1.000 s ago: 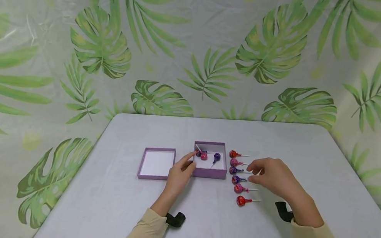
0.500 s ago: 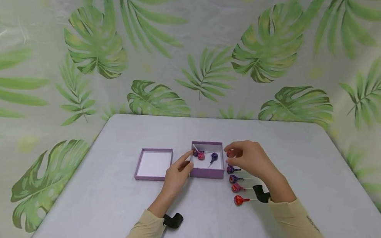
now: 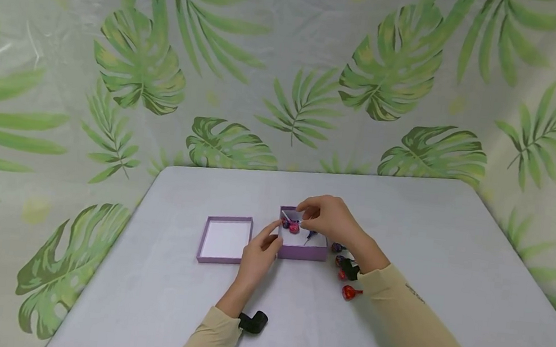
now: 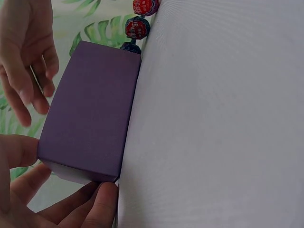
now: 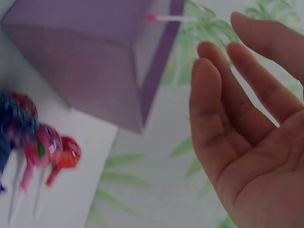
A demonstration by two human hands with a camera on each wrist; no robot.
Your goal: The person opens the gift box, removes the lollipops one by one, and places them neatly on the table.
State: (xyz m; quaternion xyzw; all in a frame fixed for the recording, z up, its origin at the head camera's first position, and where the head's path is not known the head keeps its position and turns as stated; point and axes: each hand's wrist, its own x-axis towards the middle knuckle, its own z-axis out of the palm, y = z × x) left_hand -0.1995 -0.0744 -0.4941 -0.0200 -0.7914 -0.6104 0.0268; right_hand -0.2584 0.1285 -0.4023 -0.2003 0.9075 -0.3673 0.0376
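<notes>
My left hand (image 3: 256,256) rests at the left corner of a purple box (image 3: 302,253), its fingertips touching the wall in the left wrist view. Inside the box lie several wrapped lollipops, among them a pink lollipop (image 3: 294,228) and a purple one partly covered. Over the box's right part hovers my right hand (image 3: 331,219), fingers loosely bent; both wrist views show nothing between them. Right of the box, a row of lollipops includes a red lollipop (image 3: 348,292), partly hidden under the right forearm. At its far end, a pink lollipop (image 5: 45,145) and another red one lie beside the box.
A shallow purple lid (image 3: 222,260) lies to the left of the box, white inside up. Everything stands on a white-covered table (image 3: 194,193). Behind it hangs a leaf-patterned cloth (image 3: 236,90). Each wrist wears a black camera mount (image 3: 253,322).
My right hand moves from the lollipop row to the far end of the row, then left over the box. My left hand stays at the box corner.
</notes>
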